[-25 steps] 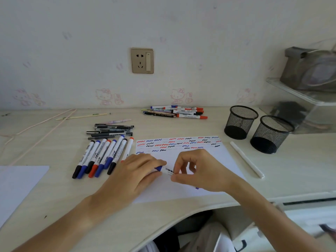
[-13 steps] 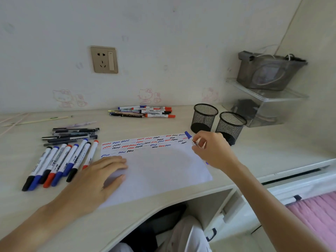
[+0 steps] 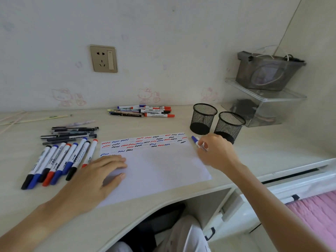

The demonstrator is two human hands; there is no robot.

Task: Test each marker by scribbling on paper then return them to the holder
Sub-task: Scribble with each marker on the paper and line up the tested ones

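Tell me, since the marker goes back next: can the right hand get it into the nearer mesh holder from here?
Probably yes. The right hand grips the blue marker right beside the nearer mesh holder, whose top is open; nothing stands between them.

clear: bare desk (image 3: 263, 148) right of paper (image 3: 154, 170) | blocked: mesh cups (image 3: 230, 127) behind, marker row (image 3: 60, 160) left
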